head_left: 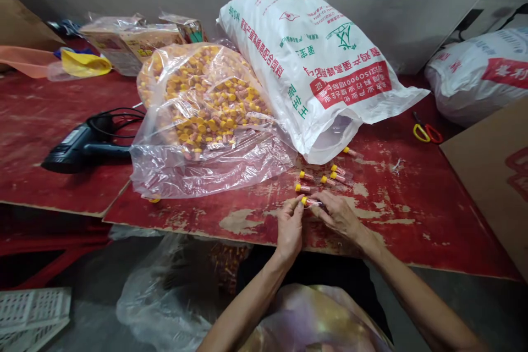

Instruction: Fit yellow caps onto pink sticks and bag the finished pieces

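Observation:
My left hand (289,225) and my right hand (338,213) meet over the near edge of a worn red table (412,214). Together they pinch a small clear tube with a yellow cap (308,202), the left fingers at the cap end, the right fingers on the body. Several more yellow-capped tubes (325,177) lie loose just beyond my hands. A clear plastic bag full of the same tubes (202,110) sits to the left. A large white printed sack (313,66) lies open-mouthed behind the loose tubes.
A black heat gun with cord (82,146) rests at the left. Yellow-and-red scissors (427,133) lie at the right, near another white sack (478,74). Cardboard (490,176) leans at the right edge. Packets (132,44) stand at the back. Clear plastic (165,291) hangs below the table.

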Action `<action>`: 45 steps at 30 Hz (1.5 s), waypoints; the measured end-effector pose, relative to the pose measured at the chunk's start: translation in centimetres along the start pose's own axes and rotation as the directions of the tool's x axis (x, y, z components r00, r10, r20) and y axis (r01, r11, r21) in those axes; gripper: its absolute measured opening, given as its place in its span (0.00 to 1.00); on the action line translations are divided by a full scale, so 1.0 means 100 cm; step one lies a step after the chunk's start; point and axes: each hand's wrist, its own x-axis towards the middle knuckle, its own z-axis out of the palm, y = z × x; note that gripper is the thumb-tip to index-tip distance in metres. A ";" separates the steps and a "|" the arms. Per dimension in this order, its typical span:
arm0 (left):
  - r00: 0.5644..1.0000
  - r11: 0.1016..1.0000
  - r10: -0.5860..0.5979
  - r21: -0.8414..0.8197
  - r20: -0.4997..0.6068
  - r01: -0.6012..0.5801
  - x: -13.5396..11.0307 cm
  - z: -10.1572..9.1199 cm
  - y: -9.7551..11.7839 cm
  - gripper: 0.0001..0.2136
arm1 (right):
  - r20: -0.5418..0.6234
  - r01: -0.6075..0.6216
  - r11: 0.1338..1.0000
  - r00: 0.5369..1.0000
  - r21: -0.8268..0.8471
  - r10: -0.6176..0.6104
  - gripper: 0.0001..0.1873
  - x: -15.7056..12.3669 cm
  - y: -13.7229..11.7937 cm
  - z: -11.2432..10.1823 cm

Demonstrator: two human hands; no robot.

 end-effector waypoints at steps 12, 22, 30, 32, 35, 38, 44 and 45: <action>0.913 0.741 0.006 0.611 0.409 -0.279 -0.014 0.014 -0.016 0.14 | 0.272 -0.072 0.940 0.947 -0.332 0.169 0.11 -0.030 0.024 -0.025; 0.846 0.152 0.478 0.927 0.235 -0.343 0.116 -0.041 0.078 0.11 | 0.211 -0.039 0.911 0.968 -0.411 0.136 0.10 -0.032 0.024 0.006; 0.853 -0.048 0.514 0.996 0.090 -0.076 0.162 -0.099 0.108 0.13 | -0.159 -0.094 0.977 0.985 -0.192 0.063 0.12 -0.040 0.030 0.019; 0.835 -0.133 0.541 0.991 0.095 -0.027 0.163 -0.110 0.112 0.19 | -0.188 -0.059 0.966 0.982 -0.253 0.011 0.16 -0.044 0.028 0.028; 0.797 -0.289 0.578 0.957 0.175 0.000 0.176 -0.112 0.121 0.23 | -0.165 -0.027 0.944 0.986 -0.328 -0.029 0.18 -0.044 0.027 0.032; 0.797 -0.384 0.559 0.923 0.228 0.006 0.201 -0.105 0.132 0.19 | -0.186 -0.016 0.932 0.981 -0.362 -0.055 0.17 -0.035 0.030 0.025; 0.815 -0.350 0.545 0.937 0.199 0.005 0.239 -0.095 0.142 0.16 | -0.258 -0.127 0.912 0.966 -0.390 0.024 0.14 0.016 0.063 -0.011; 0.799 -0.328 0.567 0.945 0.198 -0.001 0.239 -0.096 0.142 0.15 | -0.276 -0.188 0.897 0.958 -0.401 0.077 0.14 0.031 0.074 -0.019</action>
